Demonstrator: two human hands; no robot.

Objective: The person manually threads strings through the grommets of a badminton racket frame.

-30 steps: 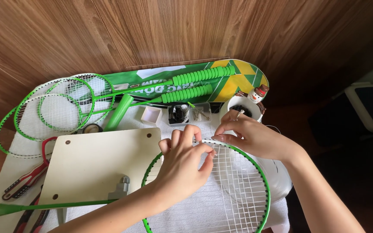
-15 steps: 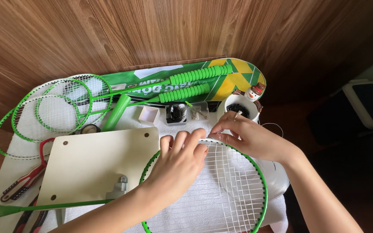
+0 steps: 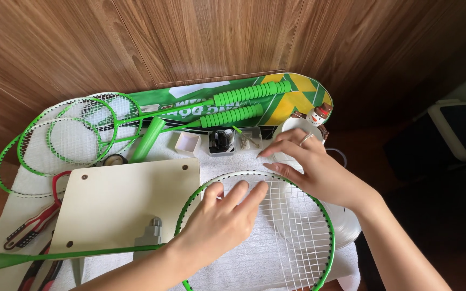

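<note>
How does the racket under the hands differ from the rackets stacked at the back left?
The racket under the hands lies alone on the white towel, while the stacked rackets overlap one another. The left hand presses its strings and the right hand is at its rim; the stacked rackets lie untouched. All have green frames and white strings.

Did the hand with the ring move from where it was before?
Yes. The right hand has lifted off the racket's rim and moved up toward the white cup, now covering much of it.

A green-framed racket with white strings lies on a white towel beside a cream board.
</note>
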